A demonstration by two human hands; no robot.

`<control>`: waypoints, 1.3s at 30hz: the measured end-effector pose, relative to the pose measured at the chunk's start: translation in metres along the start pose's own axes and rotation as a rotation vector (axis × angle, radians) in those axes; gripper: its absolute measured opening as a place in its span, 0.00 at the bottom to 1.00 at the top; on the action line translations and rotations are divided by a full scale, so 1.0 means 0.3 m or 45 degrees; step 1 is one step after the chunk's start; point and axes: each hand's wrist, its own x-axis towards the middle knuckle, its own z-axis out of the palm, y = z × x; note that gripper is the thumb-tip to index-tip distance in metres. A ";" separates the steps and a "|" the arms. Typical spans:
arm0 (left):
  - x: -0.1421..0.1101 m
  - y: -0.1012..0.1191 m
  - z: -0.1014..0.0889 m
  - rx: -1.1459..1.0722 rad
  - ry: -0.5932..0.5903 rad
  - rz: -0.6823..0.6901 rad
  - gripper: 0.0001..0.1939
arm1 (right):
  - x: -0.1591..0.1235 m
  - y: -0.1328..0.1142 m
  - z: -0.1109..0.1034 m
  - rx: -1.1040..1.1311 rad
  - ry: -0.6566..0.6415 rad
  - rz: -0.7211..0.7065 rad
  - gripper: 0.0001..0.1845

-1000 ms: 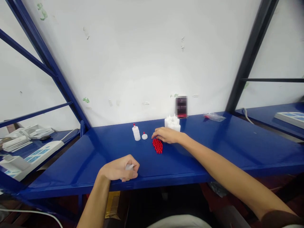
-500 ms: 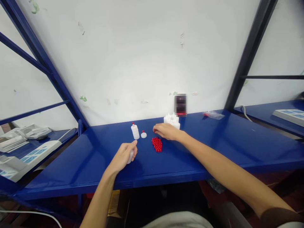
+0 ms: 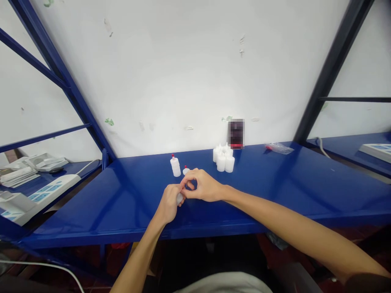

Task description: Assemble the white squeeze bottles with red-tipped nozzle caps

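Translucent white plastic shows between the fingers of the left hand, wrapped around what looks like a small bottle just below the centre of the frame; the closed grip probably steadies something so smooth and light. The right hand meets it from the right, thumb and forefinger bent into a narrow ring, fingertips touching or nearly touching the left hand. From where I stand I can't tell whether anything is pinched there, since the fingers cover the spot; I'd guess the hands are together so one can brace the other. Just behind them, partly covered by the right hand, sits a low white piece with a red tip, and to its left a red-tipped bottle stands upright, perhaps kept apart from the plain ones. Those, a tight cluster of white bottles, stand right of centre, seemingly grouped for easy reach. Beyond, a blurred dark panel is upright near the wall, and farther right a clear bag lies toward the back of the blue table, possibly to leave elbow room. At the left, past the blue metal frame, lies a power strip.
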 end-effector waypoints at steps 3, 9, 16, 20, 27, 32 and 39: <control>0.003 0.005 -0.008 -0.089 -0.092 0.016 0.20 | -0.006 -0.007 0.008 0.203 -0.052 0.116 0.03; 0.000 0.014 0.001 -0.043 -0.055 0.010 0.12 | -0.008 0.001 0.032 0.423 -0.064 0.196 0.03; -0.013 -0.012 0.023 0.032 0.095 -0.090 0.10 | 0.030 0.090 -0.042 0.429 0.139 0.198 0.10; -0.029 -0.001 0.028 0.313 0.101 -0.001 0.07 | 0.068 0.174 -0.091 0.297 0.467 0.216 0.10; -0.018 0.013 0.033 0.461 -0.079 0.107 0.14 | 0.159 0.238 -0.094 -0.400 0.258 0.217 0.07; -0.014 0.016 0.040 0.501 -0.073 0.114 0.19 | 0.191 0.255 -0.067 -0.595 0.142 0.252 0.07; -0.010 0.007 0.032 0.550 0.083 0.083 0.27 | 0.120 0.185 -0.135 -0.886 -0.076 0.357 0.18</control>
